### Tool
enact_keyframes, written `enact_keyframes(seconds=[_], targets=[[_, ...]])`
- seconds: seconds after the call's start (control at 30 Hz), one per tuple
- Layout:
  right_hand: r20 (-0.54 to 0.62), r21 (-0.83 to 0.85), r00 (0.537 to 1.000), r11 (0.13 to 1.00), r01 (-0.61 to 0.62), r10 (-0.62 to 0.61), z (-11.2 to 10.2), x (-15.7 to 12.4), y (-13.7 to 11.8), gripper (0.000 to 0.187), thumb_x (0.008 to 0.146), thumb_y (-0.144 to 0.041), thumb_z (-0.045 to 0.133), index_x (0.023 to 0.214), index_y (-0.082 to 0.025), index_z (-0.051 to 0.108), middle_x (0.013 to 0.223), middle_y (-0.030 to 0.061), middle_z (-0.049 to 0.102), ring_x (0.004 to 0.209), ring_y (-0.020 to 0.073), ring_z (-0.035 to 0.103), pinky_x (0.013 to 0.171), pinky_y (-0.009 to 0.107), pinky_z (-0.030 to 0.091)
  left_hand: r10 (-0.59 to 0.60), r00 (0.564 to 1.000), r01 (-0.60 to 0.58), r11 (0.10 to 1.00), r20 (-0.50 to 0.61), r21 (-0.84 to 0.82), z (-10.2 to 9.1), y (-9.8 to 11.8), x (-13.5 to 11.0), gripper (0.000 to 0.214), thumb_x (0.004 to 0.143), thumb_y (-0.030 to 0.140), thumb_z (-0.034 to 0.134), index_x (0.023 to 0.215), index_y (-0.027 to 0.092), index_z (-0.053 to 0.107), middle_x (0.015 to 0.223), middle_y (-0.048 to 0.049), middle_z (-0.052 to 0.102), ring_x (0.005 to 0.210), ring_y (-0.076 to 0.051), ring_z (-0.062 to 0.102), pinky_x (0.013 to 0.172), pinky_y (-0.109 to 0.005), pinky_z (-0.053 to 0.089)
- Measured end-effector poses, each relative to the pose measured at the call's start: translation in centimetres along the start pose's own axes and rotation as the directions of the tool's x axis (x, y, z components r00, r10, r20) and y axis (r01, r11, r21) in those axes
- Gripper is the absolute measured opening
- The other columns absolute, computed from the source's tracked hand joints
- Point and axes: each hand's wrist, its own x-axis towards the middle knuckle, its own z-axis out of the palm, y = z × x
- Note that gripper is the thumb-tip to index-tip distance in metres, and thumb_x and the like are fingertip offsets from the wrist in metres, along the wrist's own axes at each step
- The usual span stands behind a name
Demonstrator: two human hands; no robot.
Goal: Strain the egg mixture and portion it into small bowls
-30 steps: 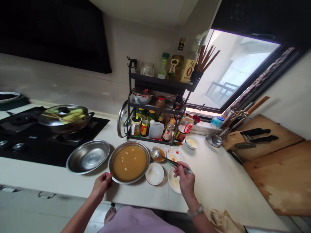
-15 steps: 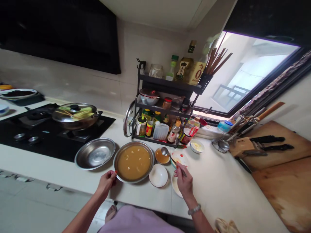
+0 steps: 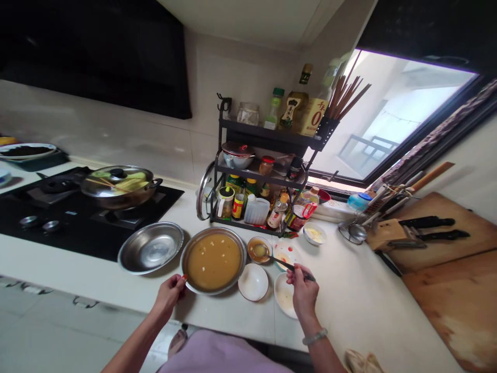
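Note:
My left hand (image 3: 171, 293) grips the near-left rim of a metal basin (image 3: 185, 277) full of brown liquid (image 3: 213, 261) with pale bits afloat. In my right hand (image 3: 304, 287) is a spoon (image 3: 285, 263), held by its dark handle. Its bowl is down in a small bowl of brown sauce (image 3: 259, 242), right of the basin. A white bowl (image 3: 253, 282) sits just nearer to me. Below the spoon handle are a bowl with red spots (image 3: 293, 252) and a white dish (image 3: 285, 295), partly hidden by my right hand.
An empty metal basin (image 3: 151, 248) stands left of the full one. Farther left, a lidded pan (image 3: 118, 189) is on the black stove (image 3: 77, 233). Behind the bowls rises a black seasoning rack (image 3: 267, 178). A knife block (image 3: 388, 235) and cutting boards (image 3: 438, 290) are at right.
The spoon's bowl has gone down from above the sauce bowl's rim into the sauce. My right hand has shifted slightly right, and the spoon lies flatter. My left hand stays at the basin.

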Motion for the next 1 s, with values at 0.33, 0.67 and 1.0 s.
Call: enact_keyframes(seconds=[0.33, 0.67, 1.0], targets=[[0.063, 0.013, 0.997, 0.999, 0.042, -0.043, 1.3, -0.6, -2.5, 0.039, 0.072, -0.049, 0.070, 0.088, -0.014, 0.061, 0.056, 0.0003, 0.064, 0.047, 0.0143, 0.056, 0.043, 0.026, 0.046, 0.001, 1.000, -0.001, 1.000, 0.009, -0.022, 0.0, -0.4, 0.3, 0.049, 0.048, 0.057, 0.072, 0.053, 0.021, 0.039, 0.041, 0.0086, 0.040, 0.037, -0.007, 0.038, 0.038, -0.020, 0.027], [0.383, -0.051, 0.888, 0.954, 0.297, -0.255, 4.6, -3.7, -2.2, 0.023, 0.086, -0.037, 0.057, 0.096, -0.018, 0.064, 0.063, -0.0001, 0.063, 0.047, 0.0127, 0.058, 0.047, 0.026, 0.051, -0.005, 1.000, 0.005, 0.999, -0.013, -0.035, 0.0, -0.5, 0.4, 0.049, 0.047, 0.057, 0.071, 0.054, 0.021, 0.040, 0.040, 0.0086, 0.041, 0.037, -0.007, 0.038, 0.039, -0.020, 0.029], [0.533, -0.095, 0.693, 0.779, 0.619, -0.485, 2.3, -1.9, -1.7, 0.022, 0.090, -0.023, 0.050, 0.106, -0.022, 0.065, 0.096, 0.0079, 0.064, 0.062, 0.0137, 0.062, 0.053, 0.027, 0.054, -0.003, 1.000, 0.003, 0.999, 0.000, -0.039, 0.0, -0.4, 0.3, 0.048, 0.048, 0.056, 0.070, 0.053, 0.022, 0.037, 0.040, 0.0090, 0.039, 0.036, -0.007, 0.036, 0.038, -0.020, 0.027]])
